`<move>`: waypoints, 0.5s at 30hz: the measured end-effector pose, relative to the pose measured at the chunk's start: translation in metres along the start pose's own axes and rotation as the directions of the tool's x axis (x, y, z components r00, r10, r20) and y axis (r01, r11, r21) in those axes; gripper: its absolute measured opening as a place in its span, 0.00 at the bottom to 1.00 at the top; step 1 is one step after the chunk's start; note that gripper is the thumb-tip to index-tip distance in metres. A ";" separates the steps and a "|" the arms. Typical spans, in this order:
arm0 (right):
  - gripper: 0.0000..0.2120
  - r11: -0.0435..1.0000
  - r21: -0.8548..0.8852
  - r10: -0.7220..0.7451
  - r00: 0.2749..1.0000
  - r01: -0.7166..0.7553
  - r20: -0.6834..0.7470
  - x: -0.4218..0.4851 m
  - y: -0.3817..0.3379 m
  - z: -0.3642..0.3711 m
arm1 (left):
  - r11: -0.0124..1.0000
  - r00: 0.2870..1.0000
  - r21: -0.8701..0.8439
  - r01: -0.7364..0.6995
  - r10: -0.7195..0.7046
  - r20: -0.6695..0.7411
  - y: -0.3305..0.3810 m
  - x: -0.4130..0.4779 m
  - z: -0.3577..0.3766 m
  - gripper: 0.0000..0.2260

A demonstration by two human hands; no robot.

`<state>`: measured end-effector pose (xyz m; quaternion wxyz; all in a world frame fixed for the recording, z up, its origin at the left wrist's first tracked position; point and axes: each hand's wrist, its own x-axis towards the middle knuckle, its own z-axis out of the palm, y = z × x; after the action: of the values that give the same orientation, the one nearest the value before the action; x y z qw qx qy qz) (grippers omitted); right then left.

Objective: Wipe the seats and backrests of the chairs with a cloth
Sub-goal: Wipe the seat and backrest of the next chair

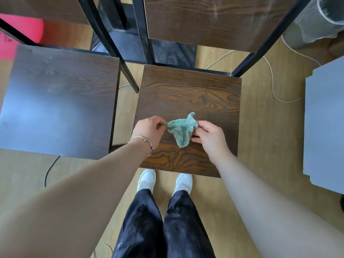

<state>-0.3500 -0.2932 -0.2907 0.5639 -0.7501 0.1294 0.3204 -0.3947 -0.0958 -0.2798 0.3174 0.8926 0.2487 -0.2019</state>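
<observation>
A small green cloth [181,130] hangs stretched between both my hands above the brown wooden seat [188,94] of the chair in front of me. My left hand [149,132] pinches the cloth's left corner. My right hand [209,135] pinches its right edge. The cloth sags in the middle, just over the seat's front half. The chair's wooden backrest [210,19] stands behind the seat on a black metal frame. A second chair's dark seat [59,101] lies to the left, and part of its backrest [44,8] shows at the top left.
A grey panel [325,123] stands at the right edge. White and grey cables [272,84] trail over the light wooden floor. A clear plastic-wrapped object [316,21] sits at the top right, something red [20,28] at the top left. My feet stand just before the seat.
</observation>
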 end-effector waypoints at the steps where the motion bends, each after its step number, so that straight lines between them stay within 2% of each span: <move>1: 0.10 1.000 0.013 0.018 1.000 -0.017 -0.018 0.001 0.002 -0.001 | 1.000 1.000 0.006 0.003 -0.003 0.006 -0.004 0.002 -0.001 0.06; 4: 0.09 0.994 0.039 0.106 0.992 -0.103 -0.067 0.007 0.011 -0.003 | 0.999 0.999 0.030 0.022 -0.024 0.047 -0.015 0.007 0.000 0.10; 8: 0.11 0.966 -0.072 0.230 0.956 -0.247 -0.182 0.023 0.017 -0.005 | 0.997 0.993 0.064 0.048 -0.054 0.106 -0.021 0.012 0.000 0.16; 11: 0.16 0.923 -0.325 0.127 0.961 -0.205 -0.245 0.040 0.008 -0.006 | 0.995 0.989 0.045 0.089 -0.094 0.118 -0.021 0.016 0.000 0.12; 13: 0.18 0.846 -0.524 -0.011 0.980 -0.097 -0.200 0.052 0.000 -0.004 | 0.994 0.990 0.054 0.095 -0.100 0.098 -0.020 0.019 0.001 0.13; 15: 0.20 0.739 -0.674 -0.101 0.991 0.017 -0.085 0.064 -0.008 0.001 | 0.994 0.990 0.053 0.097 -0.101 0.095 -0.022 0.024 0.004 0.10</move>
<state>-0.2968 -0.2793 -0.3244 0.2573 -0.9238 0.0140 0.2832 -0.3889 -0.0755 -0.3055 0.2970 0.8756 0.2718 -0.2668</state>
